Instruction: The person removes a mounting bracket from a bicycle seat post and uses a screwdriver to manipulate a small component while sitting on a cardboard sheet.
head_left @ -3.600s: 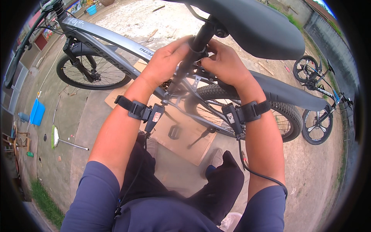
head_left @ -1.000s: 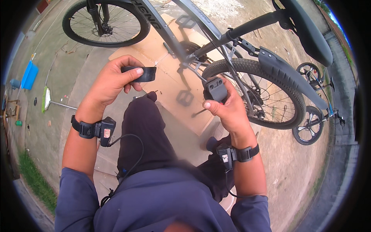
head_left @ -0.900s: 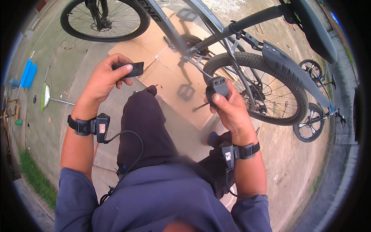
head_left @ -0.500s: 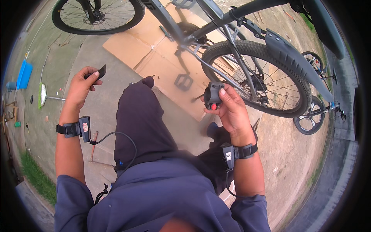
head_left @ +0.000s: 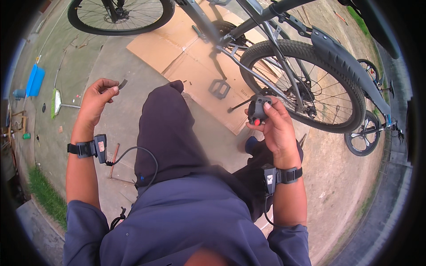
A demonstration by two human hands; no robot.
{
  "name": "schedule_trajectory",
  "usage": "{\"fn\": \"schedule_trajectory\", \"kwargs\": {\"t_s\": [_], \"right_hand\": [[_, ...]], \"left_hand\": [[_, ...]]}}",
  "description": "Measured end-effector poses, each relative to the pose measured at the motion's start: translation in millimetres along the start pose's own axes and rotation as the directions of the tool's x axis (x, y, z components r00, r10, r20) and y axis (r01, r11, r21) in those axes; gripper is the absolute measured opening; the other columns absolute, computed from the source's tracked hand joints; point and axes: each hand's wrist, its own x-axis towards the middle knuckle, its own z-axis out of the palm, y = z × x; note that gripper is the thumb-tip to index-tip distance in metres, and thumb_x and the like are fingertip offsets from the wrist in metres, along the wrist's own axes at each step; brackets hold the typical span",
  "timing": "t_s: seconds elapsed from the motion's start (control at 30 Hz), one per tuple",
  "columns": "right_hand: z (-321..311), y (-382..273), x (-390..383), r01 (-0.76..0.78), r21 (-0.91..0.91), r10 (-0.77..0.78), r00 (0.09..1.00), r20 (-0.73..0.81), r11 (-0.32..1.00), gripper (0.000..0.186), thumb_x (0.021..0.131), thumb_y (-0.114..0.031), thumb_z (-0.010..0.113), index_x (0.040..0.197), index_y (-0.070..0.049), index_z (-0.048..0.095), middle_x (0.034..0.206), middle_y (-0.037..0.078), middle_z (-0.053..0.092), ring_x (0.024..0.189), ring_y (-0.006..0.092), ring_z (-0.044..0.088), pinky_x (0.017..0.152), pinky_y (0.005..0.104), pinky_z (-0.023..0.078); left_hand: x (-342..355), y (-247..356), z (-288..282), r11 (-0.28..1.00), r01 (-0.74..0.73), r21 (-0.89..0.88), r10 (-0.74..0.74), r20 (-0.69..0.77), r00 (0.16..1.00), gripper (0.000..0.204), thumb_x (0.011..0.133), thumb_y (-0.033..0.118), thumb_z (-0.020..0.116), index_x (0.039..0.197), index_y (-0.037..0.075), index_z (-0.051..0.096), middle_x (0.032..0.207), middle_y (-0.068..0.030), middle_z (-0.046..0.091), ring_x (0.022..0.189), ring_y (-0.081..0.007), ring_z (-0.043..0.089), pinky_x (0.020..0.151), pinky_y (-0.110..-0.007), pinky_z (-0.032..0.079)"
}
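Observation:
My left hand [head_left: 98, 101] pinches a thin, curved black strip [head_left: 123, 84] between thumb and fingertips, its free end pointing away from me. In my right hand [head_left: 279, 122] is a black ring-shaped clamp mount [head_left: 258, 109] with a small red part [head_left: 257, 122] at its lower side. My right thumb lies on its face and the fingers wrap behind it, partly hidden. The two hands are held well apart, on either side of my knees, and the strip and the mount do not touch.
A grey bicycle [head_left: 230, 37] stands ahead; its rear wheel [head_left: 306, 86] is just beyond my right hand. Under it lies flattened cardboard [head_left: 177, 57], with a tool [head_left: 199, 33] on it. To the left are a broom [head_left: 56, 103] and a blue bin [head_left: 35, 80]. Another bicycle [head_left: 364, 133] is at far right.
The black strip in my left hand has turned, now showing a narrower edge. The whole view has shifted slightly; both hands keep their holds.

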Motion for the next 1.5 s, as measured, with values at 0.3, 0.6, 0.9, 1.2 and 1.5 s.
{"fn": "schedule_trajectory", "kwargs": {"t_s": [0.3,0.6,0.9,1.2,1.5], "right_hand": [[-8.8,-0.2,-24.2,0.055,0.127,-0.055,0.998,-0.006,0.990,0.028,0.105,-0.022,0.055,0.125,-0.002,0.056,0.113,0.016,0.068,0.100,0.0305,0.071,0.077,0.0414,0.066],[-9.5,4.9,-26.4,0.011,0.113,0.002,0.993,-0.121,0.994,0.026,0.105,-0.023,0.056,0.123,-0.005,0.058,0.108,0.012,0.069,0.085,0.0200,0.068,0.080,0.0409,0.060],[14.0,23.3,21.4,-0.150,0.298,0.166,0.986,-0.028,0.943,0.031,0.105,-0.028,0.053,0.127,-0.006,0.058,0.114,0.011,0.068,0.088,0.0219,0.067,0.086,0.0449,0.057],[45.4,16.8,23.6,-0.153,0.412,0.086,0.980,0.177,0.898,0.035,0.105,-0.032,0.054,0.129,-0.008,0.058,0.116,0.013,0.068,0.103,0.0333,0.070,0.077,0.0428,0.063],[60.9,16.9,1.4,-0.116,0.405,0.031,0.977,0.212,0.907,0.038,0.104,-0.034,0.056,0.132,-0.009,0.056,0.117,0.013,0.067,0.107,0.0348,0.069,0.076,0.0418,0.063]], "left_hand": [[-24.9,44.8,45.1,0.993,-0.110,-0.040,0.114,0.098,0.989,0.036,0.088,0.017,0.074,0.119,0.001,0.066,0.116,-0.0065,0.071,0.096,-0.0114,0.060,0.080,-0.027,0.046],[1.9,37.7,52.1,0.983,-0.177,-0.042,0.175,-0.037,0.984,0.035,0.091,0.005,0.066,0.125,-0.002,0.061,0.122,-0.0081,0.066,0.097,-0.0121,0.059,0.081,-0.029,0.051],[40.5,46.5,76.7,0.961,-0.259,-0.098,0.273,0.188,0.943,0.020,0.096,0.000,0.057,0.116,0.002,0.062,0.120,-0.0059,0.064,0.094,-0.0113,0.061,0.079,-0.027,0.053],[2.2,90.9,140.7,0.940,-0.044,-0.339,0.242,0.569,0.786,0.020,0.092,-0.001,0.049,0.110,0.003,0.055,0.102,-0.0061,0.059,0.081,-0.0109,0.056,0.073,-0.026,0.048],[-32.9,100.5,159.9,0.856,-0.178,-0.485,0.427,0.470,0.773,0.033,0.095,0.010,0.067,0.123,0.002,0.052,0.114,-0.0052,0.055,0.090,-0.0089,0.054,0.077,-0.025,0.048]]}}
